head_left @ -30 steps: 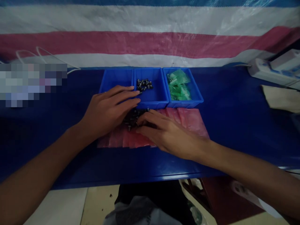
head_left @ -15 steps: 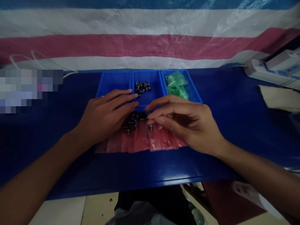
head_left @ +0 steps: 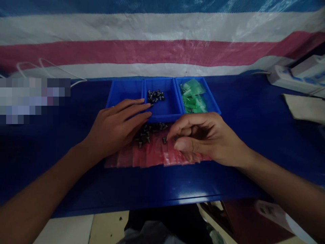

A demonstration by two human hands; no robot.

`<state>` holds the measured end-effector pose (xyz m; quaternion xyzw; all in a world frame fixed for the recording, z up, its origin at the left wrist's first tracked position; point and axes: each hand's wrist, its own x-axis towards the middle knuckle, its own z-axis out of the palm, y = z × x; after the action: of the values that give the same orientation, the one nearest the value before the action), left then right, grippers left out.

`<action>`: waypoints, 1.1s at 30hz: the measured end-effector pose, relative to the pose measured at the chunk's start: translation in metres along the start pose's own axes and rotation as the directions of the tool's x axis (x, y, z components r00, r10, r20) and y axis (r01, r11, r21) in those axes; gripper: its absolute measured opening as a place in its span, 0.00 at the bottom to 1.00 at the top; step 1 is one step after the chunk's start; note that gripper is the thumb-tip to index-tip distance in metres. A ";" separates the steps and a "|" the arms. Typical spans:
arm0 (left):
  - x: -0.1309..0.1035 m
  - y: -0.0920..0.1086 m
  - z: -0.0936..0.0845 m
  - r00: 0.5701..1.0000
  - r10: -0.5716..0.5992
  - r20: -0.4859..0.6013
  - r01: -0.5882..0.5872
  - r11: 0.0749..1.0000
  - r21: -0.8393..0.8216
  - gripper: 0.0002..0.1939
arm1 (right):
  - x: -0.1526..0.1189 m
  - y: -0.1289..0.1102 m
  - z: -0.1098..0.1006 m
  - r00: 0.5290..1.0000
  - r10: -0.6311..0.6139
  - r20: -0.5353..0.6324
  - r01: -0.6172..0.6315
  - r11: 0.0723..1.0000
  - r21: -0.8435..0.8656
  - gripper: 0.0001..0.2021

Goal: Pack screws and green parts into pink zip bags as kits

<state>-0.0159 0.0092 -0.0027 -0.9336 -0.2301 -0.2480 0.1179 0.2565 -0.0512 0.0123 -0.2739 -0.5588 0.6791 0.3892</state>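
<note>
- Head view: dark screws (head_left: 147,135) are heaped on red bags (head_left: 154,156); picking-over seems under way.
- Left hand (head_left: 115,127) is spread at the heap's left.
- Right hand (head_left: 217,140), at right, is narrowly curled; whether anything is held cannot be made out.
- Fine pinching seems called for.

Screws (head_left: 146,137) are dark, bags (head_left: 154,156) red, packets (head_left: 194,86) green, backdrop (head_left: 162,52) striped.

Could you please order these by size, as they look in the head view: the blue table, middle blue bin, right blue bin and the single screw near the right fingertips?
1. Blue table
2. Middle blue bin and right blue bin: alike, with the right hand hiding the latter's front, so unranked
3. Single screw
</note>
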 end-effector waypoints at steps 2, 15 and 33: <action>0.000 0.000 0.001 0.998 -0.051 0.024 0.051 0.998 -0.022 0.11 | -0.001 -0.001 0.001 0.997 -0.036 -0.065 0.034 0.999 -0.037 0.15; -0.001 -0.004 0.008 0.998 -0.049 -0.030 0.046 0.995 -0.094 0.11 | -0.004 0.012 -0.005 0.921 -0.385 -0.055 0.257 0.710 -0.656 0.09; -0.002 -0.005 0.009 0.998 -0.052 0.029 0.053 0.997 -0.048 0.13 | -0.005 0.004 -0.002 0.998 -0.054 -0.031 0.055 0.997 0.047 0.10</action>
<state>-0.0166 0.0156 -0.0106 -0.9333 -0.2500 -0.2433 0.0854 0.2601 -0.0540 0.0079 -0.2593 -0.5439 0.6772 0.4223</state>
